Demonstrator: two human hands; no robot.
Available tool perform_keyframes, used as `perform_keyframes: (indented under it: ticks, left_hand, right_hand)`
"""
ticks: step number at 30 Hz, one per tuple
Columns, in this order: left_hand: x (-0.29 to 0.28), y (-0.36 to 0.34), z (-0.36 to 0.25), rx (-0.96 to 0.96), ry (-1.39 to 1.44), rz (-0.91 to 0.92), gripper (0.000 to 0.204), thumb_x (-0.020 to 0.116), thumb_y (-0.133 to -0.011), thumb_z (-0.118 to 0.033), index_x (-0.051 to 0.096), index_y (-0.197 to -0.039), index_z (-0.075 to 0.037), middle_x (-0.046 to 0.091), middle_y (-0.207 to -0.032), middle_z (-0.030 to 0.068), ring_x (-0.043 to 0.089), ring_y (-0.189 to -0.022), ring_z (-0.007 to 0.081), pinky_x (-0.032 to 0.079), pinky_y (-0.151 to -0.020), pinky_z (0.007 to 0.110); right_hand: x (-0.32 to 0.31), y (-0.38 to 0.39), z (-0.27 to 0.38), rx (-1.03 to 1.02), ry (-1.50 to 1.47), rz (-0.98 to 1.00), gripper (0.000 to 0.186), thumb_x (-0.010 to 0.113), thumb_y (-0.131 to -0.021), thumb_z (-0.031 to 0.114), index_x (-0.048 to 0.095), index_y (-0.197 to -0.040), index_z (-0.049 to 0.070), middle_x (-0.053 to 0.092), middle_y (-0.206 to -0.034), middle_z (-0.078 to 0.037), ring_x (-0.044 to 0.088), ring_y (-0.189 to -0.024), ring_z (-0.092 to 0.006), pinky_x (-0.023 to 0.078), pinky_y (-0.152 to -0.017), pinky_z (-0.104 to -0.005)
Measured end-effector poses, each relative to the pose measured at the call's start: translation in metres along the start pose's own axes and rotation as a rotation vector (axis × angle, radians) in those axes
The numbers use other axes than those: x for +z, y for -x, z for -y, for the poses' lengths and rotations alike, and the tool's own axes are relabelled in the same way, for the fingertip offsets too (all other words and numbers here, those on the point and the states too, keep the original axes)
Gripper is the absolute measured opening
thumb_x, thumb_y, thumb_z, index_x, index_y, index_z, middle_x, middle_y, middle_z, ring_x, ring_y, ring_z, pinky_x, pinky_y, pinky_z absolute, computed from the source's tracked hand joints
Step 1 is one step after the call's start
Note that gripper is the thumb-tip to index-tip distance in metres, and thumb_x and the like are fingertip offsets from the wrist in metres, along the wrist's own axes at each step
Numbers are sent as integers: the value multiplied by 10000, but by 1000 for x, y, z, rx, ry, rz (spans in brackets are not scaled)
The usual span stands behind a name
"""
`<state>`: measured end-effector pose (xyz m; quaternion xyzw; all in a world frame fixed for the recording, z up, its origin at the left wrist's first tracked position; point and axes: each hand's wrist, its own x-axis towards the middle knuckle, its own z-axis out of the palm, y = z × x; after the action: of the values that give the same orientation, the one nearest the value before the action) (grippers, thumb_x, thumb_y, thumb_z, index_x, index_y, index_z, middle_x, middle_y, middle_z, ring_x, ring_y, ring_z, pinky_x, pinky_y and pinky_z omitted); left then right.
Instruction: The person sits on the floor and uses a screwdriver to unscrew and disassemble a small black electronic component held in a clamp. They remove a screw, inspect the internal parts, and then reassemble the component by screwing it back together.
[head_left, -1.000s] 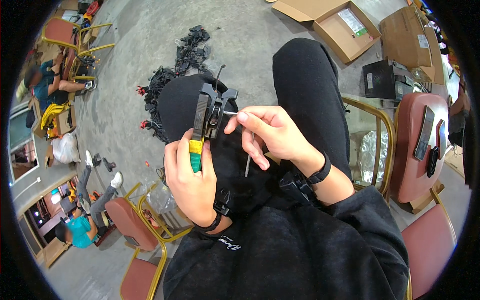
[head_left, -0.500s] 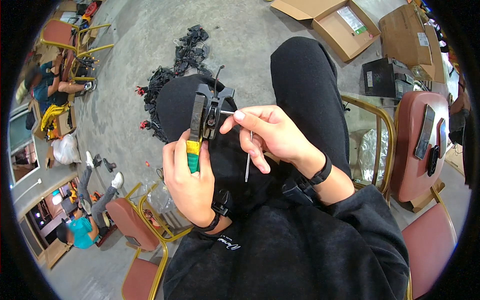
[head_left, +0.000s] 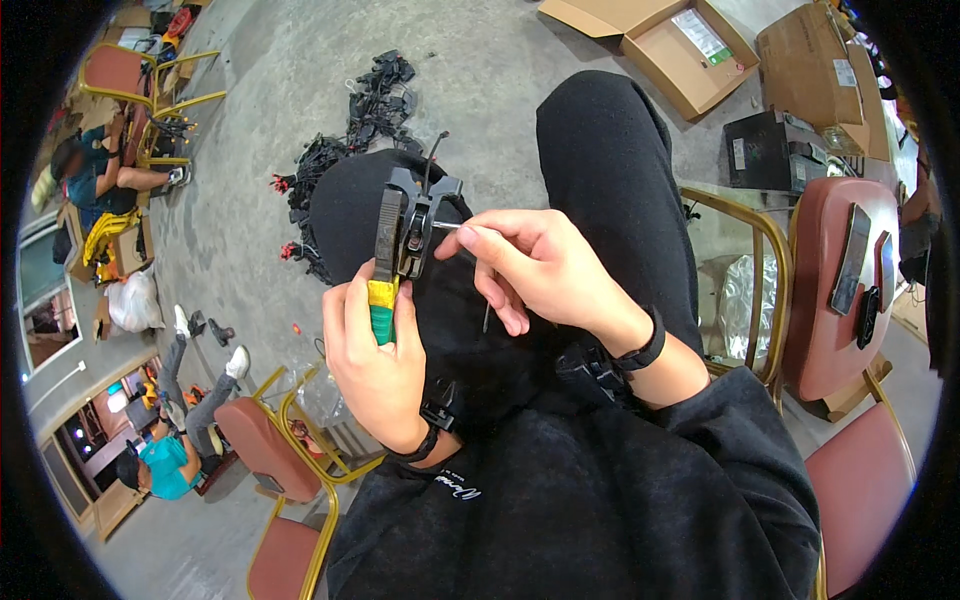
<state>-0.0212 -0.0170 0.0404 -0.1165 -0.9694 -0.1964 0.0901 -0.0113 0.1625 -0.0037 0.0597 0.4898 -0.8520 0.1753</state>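
My left hand [head_left: 378, 355] grips the yellow and green handle of a black hand tool [head_left: 402, 225] held upright over my lap. My right hand [head_left: 528, 268] pinches a thin wire [head_left: 448, 226] whose bare end points into the tool's jaw from the right. A dark strand of the wire hangs below my right fingers. Both wrists wear black bands. My legs in black trousers [head_left: 600, 150] lie under the hands.
A heap of black parts with red bits [head_left: 340, 130] lies on the concrete floor ahead. Open cardboard boxes [head_left: 680, 40] stand at upper right. Red chairs with gold frames [head_left: 845, 290] flank me. Other people sit at the left edge [head_left: 110, 175].
The tool and both hands have stayed nearly in place; my right hand has shifted slightly, keeping the wire end at the tool's jaw.
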Motion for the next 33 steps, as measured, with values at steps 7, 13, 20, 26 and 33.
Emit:
perform_keyframes:
  ticks: [7, 13, 20, 26, 33]
  left_hand:
    - [2, -1, 5, 34, 30, -23, 283, 720, -821, -73, 639, -1091, -45, 590, -944, 143, 615, -847, 353, 480, -739, 429]
    - [1, 0, 2, 28, 19, -15, 276, 718, -824, -73, 632, -1083, -31, 589, -942, 145, 612, -840, 349, 481, -739, 424]
    - [2, 0, 3, 40, 8, -15, 283, 720, -821, -70, 630, -1087, -35, 590, -947, 143, 613, -844, 351, 479, -744, 424]
    - [2, 2, 4, 43, -3, -22, 301, 725, -818, -77, 628, -1101, -36, 589, -947, 148, 613, -848, 353, 478, -742, 427]
    - [2, 1, 2, 42, -3, -22, 300, 722, -821, -78, 630, -1104, -38, 587, -953, 147, 613, -849, 351, 475, -740, 430]
  right_hand:
    - [6, 1, 0, -167, 312, -137, 215, 540, -1017, 144, 687, -1103, 12, 604, -631, -41, 589, -536, -81, 465, -502, -238]
    - [-4, -3, -9, -643, 893, -338, 176, 706, -873, 86, 724, -1047, 59, 598, -913, -102, 610, -781, -200, 497, -676, -292]
    - [-12, -7, -15, -676, 737, -312, 140, 706, -882, 110, 732, -1009, 57, 579, -871, -77, 589, -769, -181, 470, -668, -305]
    - [-11, 1, -4, -182, 321, -62, 247, 580, -1000, 238, 735, -979, 47, 541, -649, 23, 506, -596, -73, 390, -562, -242]
    - [-8, -7, -12, 3, -144, 74, 351, 477, -1053, 297, 677, -967, 21, 529, -581, 16, 460, -477, -43, 352, -449, -198]
